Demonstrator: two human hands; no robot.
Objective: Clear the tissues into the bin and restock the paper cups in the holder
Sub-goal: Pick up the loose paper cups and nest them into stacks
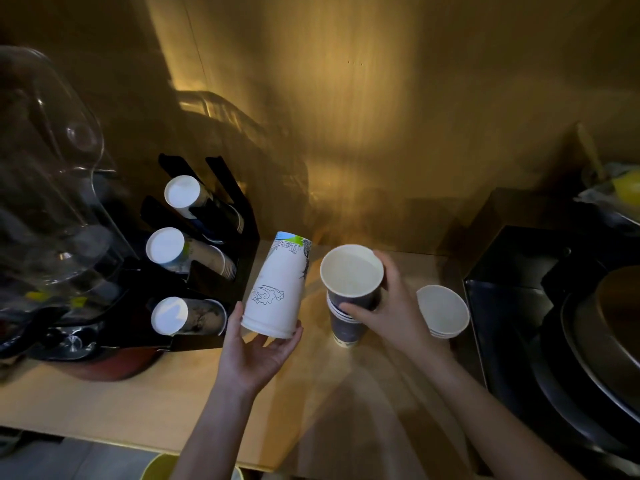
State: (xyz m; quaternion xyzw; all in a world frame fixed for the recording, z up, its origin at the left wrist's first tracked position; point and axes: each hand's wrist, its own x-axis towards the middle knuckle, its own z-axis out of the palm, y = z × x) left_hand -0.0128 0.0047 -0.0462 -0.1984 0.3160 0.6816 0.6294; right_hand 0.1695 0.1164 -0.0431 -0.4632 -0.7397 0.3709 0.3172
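Observation:
My left hand (258, 344) holds a white printed paper cup (277, 287) upside down by its rim, just right of the black cup holder (242, 244). The holder has three slanted slots, each with a stack of cups (165, 245) lying base outward. My right hand (388, 306) grips the top dark cup (351, 275) of a short upright stack of dark cups (344, 329) on the wooden counter. A small stack of short white cups (443, 311) stands to the right of that hand. No tissues are in view.
A clear-domed appliance (52, 174) fills the left side, on a red base (104, 365). A black box (512, 289) and round metal trays (609, 341) sit at the right. A yellowish rim (156, 467) shows below the counter's front edge. A brass-coloured wall stands behind.

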